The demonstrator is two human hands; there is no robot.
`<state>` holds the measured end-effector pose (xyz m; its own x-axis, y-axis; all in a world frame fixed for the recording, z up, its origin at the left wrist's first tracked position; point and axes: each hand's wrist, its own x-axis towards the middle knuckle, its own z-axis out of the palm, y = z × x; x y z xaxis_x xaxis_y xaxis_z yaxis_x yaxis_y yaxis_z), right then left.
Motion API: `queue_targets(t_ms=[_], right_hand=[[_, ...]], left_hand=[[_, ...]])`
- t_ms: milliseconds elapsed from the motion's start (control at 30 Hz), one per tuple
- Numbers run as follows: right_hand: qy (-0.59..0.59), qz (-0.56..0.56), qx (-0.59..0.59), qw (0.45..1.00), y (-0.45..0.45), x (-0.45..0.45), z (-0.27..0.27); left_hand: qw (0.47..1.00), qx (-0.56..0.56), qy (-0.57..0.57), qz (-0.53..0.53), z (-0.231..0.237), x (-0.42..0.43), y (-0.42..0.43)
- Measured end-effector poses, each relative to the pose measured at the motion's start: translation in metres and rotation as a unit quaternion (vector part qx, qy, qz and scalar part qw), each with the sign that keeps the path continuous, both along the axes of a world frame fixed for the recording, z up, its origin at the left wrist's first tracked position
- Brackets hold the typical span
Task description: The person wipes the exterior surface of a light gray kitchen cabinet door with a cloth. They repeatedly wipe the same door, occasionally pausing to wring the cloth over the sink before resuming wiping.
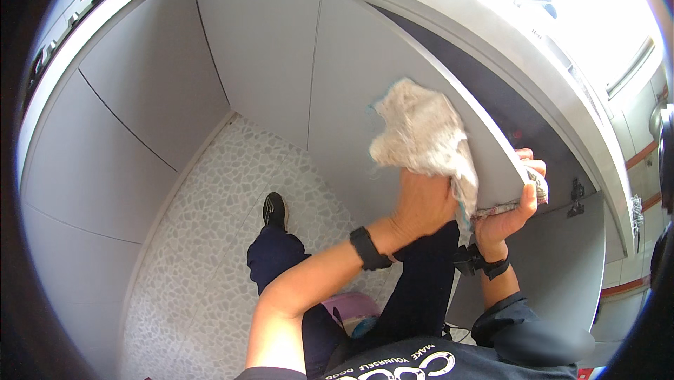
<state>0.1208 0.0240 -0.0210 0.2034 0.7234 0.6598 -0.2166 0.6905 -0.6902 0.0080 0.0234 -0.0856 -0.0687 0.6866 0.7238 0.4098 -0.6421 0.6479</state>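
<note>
My left hand (426, 203) holds a cream, fluffy cleaning cloth (421, 127) with blue edging against the outer face of a grey cabinet door (363, 69). The cloth spreads above my fingers and hides most of them. At the door's free edge, my right hand (505, 222) grips the corner, thumb on the near side and fingertips behind. A patterned cloth (541, 185) sits between that hand and the door edge, partly hidden. The door stands ajar, with the dark cabinet interior (474, 80) showing behind it.
A second cabinet door (558, 259) with a metal hinge (576, 198) stands open at right. More grey cabinet fronts (152, 64) line the left under a pale countertop (574, 101). A pink plastic item (352, 303) lies between my legs on the pebble-patterned floor (210, 232).
</note>
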Motion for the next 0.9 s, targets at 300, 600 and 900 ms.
queue_targets(t_ms=[300,600,900], right_hand=[[-0.052,-0.03,0.018,0.998,0.007,0.005,0.001],[-0.093,0.043,-0.02,0.995,-0.006,0.009,0.012],[-0.11,0.011,0.008,0.994,-0.025,-0.005,0.013]], left_hand=[[0.986,-0.111,0.047,0.118,-0.041,-0.033,0.035],[0.997,0.003,0.002,0.078,-0.013,-0.035,0.008],[1.0,0.016,0.012,-0.013,0.01,-0.009,-0.021]])
